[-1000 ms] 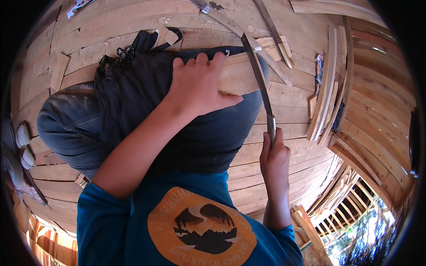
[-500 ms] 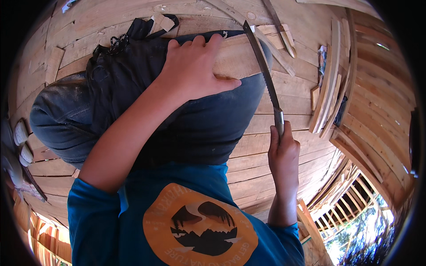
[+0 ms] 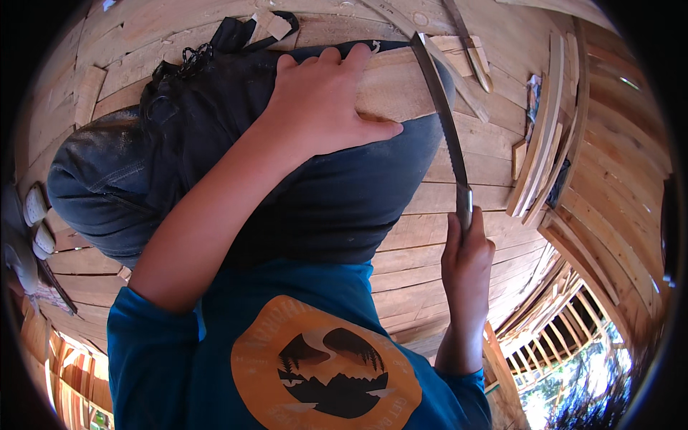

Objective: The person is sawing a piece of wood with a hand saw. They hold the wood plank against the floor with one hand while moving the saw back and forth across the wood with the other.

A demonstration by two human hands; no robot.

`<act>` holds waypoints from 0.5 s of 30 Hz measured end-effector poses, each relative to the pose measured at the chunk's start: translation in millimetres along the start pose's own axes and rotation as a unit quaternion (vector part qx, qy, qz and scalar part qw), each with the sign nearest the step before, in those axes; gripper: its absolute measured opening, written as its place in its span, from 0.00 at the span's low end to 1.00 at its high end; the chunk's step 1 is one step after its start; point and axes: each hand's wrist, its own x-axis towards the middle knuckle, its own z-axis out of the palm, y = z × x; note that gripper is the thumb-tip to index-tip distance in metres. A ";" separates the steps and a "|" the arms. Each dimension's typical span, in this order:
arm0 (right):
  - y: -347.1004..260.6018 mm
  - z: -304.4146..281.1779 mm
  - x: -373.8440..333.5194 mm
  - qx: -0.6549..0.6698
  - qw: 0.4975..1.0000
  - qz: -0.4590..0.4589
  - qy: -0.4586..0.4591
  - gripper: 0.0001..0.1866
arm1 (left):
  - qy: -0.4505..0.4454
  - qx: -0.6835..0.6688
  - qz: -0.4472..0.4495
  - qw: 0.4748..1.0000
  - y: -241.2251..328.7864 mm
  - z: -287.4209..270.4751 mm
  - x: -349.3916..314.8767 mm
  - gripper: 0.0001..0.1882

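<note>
A pale wooden board (image 3: pixel 398 84) lies across my thigh, over dark trousers. My left hand (image 3: pixel 322 100) presses it down, fingers over the far edge and thumb along the near one. The fingers grip the board's left part. In my right hand (image 3: pixel 467 247) is the handle of a hand saw (image 3: pixel 446 118), wrapped by closed fingers. Its long dark toothed blade crosses the board's right end, tip beyond the far edge. How deep the teeth sit in the wood cannot be made out.
Wooden planks form the floor (image 3: pixel 430 236). Beyond my knee lie a long narrow tool (image 3: pixel 469 46) and wood strips. Stacked battens (image 3: pixel 542 136) stand at the right by a plank wall (image 3: pixel 616 165). White shoes (image 3: pixel 36 208) are at the far left. A wood offcut (image 3: pixel 89 93) lies upper left.
The saw and my right hand sit slightly lower and farther right in the picture. The whole view has shifted a little, with board and left hand also to the right. Both grips are unchanged.
</note>
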 end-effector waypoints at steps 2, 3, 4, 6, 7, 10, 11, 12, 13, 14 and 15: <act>2.9 -1.1 -7.5 0.006 1.000 0.014 0.003 0.07 | -0.002 0.001 0.017 1.000 2.5 1.9 0.1 0.47; 2.2 -1.2 -7.9 0.002 1.000 0.019 0.005 0.07 | 0.010 -0.001 0.021 1.000 2.9 5.6 -0.5 0.47; 0.8 -0.9 -6.7 -0.001 1.000 0.023 0.007 0.07 | 0.023 -0.003 0.024 0.999 -0.5 8.9 -1.7 0.47; -8.4 5.1 13.0 0.000 1.000 0.004 0.014 0.06 | 0.051 -0.008 0.034 0.998 -5.7 12.7 -1.5 0.48; -13.1 7.7 22.6 0.010 1.000 -0.007 0.020 0.06 | 0.050 -0.007 0.031 0.998 -5.7 12.5 -0.7 0.47; -13.9 9.2 40.0 -0.019 0.998 -0.059 0.017 0.06 | 0.040 -0.008 0.019 0.999 -6.6 9.8 -0.3 0.47; -11.6 7.3 35.2 -0.019 0.999 -0.041 0.011 0.06 | 0.032 -0.014 0.019 0.999 -4.9 7.8 0.9 0.46; -7.9 3.6 24.3 -0.017 1.000 -0.026 0.002 0.06 | 0.024 -0.020 0.015 0.999 -4.9 5.6 1.5 0.46; -2.7 1.0 13.4 -0.013 1.000 -0.012 -0.006 0.05 | 0.021 -0.021 0.016 0.999 -4.8 5.4 1.7 0.46; 1.6 -0.8 3.2 -0.004 1.000 -0.002 0.001 0.05 | 0.019 -0.022 0.018 0.999 -4.4 5.8 1.9 0.46; 4.2 -3.3 -4.4 0.001 1.000 0.010 -0.006 0.06 | 0.013 -0.029 0.026 0.999 -2.2 8.4 1.0 0.46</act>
